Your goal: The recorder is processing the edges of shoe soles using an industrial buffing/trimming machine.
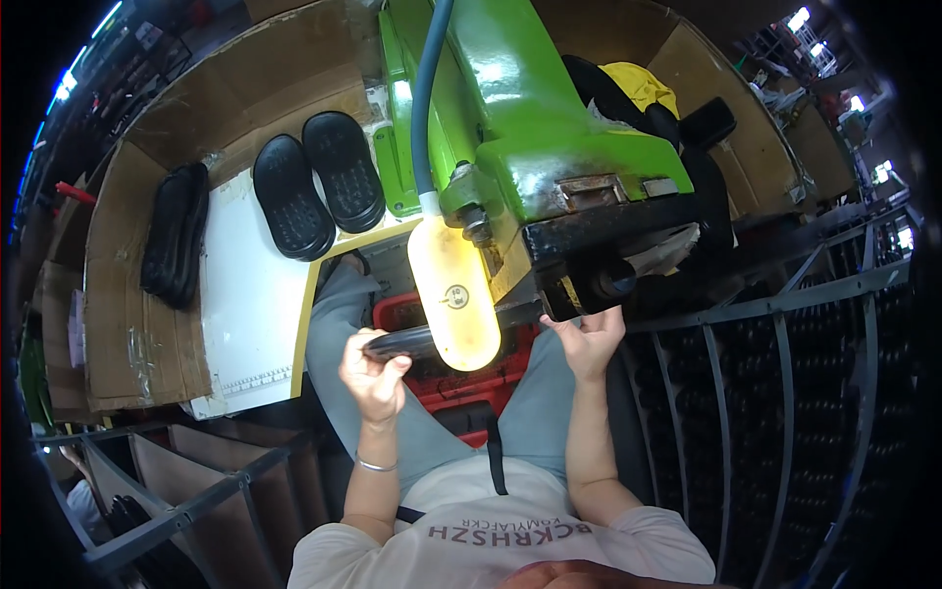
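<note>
My left hand (376,377) is closed, thumb and fingers pinching the near-left end of a black shoe sole (404,342). The sole is held edge-on above my lap, under the head of a green machine (549,137). A lit oblong lamp (454,294) on a blue cable hides its middle. At the sole's other end, my right hand (592,342) is closed on it, right below the machine's black working head (589,280). Part of the right fingers is hidden behind that head.
On the white tabletop (245,294) at left lie black soles (292,201), with more stacked on edge (175,236). Cardboard walls (128,265) surround the table. A yellow cloth (643,86) is behind the machine. Metal racks (721,422) stand at right, and a red crate (461,383) sits between my legs.
</note>
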{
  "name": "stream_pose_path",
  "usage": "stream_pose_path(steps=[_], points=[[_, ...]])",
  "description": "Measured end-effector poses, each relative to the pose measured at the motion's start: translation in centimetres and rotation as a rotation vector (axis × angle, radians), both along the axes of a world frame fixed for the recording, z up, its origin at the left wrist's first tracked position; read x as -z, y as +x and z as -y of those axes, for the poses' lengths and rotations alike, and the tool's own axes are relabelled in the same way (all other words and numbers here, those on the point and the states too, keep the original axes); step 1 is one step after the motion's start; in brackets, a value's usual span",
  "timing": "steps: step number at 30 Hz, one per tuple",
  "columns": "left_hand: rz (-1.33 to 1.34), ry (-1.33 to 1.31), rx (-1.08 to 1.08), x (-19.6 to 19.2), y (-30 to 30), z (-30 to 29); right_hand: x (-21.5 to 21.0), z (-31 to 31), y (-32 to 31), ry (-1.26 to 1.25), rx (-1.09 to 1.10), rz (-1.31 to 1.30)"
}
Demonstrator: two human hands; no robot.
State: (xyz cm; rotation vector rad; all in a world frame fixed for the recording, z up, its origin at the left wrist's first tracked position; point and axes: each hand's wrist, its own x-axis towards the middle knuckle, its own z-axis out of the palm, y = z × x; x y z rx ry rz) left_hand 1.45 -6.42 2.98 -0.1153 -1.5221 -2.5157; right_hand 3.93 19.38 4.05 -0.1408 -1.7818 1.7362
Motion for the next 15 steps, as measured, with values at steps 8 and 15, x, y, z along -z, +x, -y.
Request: stream_pose_path(steps=[8, 15], points=[[-0.036, 0.279, 0.142, 3.9, 0.3, 5.4, -0.6, 5.0, -1.2, 0.050, -0.070, -0.157], [-0.135, -0.268, 0.117, 4.5, -0.8, 6.9, -0.7, 5.9, -1.6, 0.234, 0.005, -0.172]])
